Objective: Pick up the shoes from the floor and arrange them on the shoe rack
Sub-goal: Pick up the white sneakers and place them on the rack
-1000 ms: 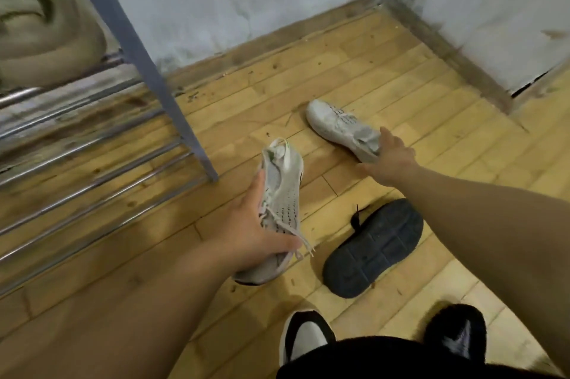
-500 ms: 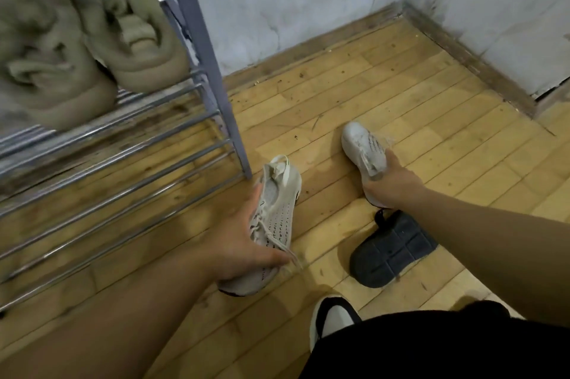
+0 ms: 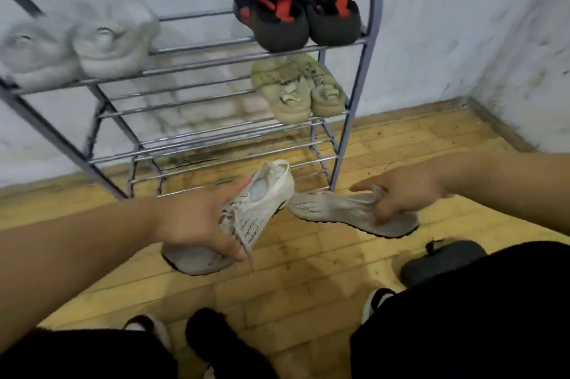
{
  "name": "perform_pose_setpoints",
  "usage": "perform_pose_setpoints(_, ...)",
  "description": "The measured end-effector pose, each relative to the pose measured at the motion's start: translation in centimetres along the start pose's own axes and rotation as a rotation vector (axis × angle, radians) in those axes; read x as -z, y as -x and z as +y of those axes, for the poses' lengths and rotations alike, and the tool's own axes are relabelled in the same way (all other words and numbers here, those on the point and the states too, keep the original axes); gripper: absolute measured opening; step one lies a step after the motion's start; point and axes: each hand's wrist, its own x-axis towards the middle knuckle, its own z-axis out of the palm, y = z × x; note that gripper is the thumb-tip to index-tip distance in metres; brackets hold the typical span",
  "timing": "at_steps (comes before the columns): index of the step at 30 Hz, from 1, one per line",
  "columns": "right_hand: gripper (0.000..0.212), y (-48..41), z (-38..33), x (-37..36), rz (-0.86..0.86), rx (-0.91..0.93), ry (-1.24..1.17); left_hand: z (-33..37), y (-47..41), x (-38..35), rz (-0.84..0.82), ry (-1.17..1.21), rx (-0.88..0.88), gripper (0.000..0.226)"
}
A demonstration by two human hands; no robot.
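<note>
A white knit shoe [image 3: 259, 202] is held by the left hand [image 3: 197, 224] in the middle of the frame, above the wooden floor [image 3: 308, 273]. The fingers and the thumb are curled around its middle part. The heel opening is turned up toward the shoe rack [image 3: 374, 14], the toe is pointed to the lower left, and a lace is seen hanging down below the hand.

A second white knit shoe [image 3: 336, 212] is held to the right of it by the right hand [image 3: 404, 193]. Its collar is pinched between the thumb and the curled fingers, while the index finger is stretched out to the left. Its toe is very close to the heel of the first shoe; whether they touch cannot be told.

The rack is placed against the white wall [image 3: 447, 39] in the upper half of the frame. A black and red pair [image 3: 296, 17] is seen at the right of the top shelf, and a pale pair [image 3: 77, 42], blurred, at the left of it. A beige pair [image 3: 299, 88] is placed on the shelf below, at the right. A dark shoe [image 3: 441, 261] is lying on the floor in the lower right, partly hidden by black clothing.
</note>
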Motion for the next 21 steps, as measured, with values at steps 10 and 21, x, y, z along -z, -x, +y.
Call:
perform_pose_setpoints(10, 0.08, 1.8, -17.1, 1.3, 0.299, 0.234, 0.104, -8.7, 16.5, 3.1, 0.262, 0.16, 0.236, 0.139)
perform_pose_setpoints(21, 0.077, -4.0, -25.6, -0.3, 0.687, 0.213, -0.095, -13.9, 17.3, 5.1, 0.353, 0.355, 0.312, 0.141)
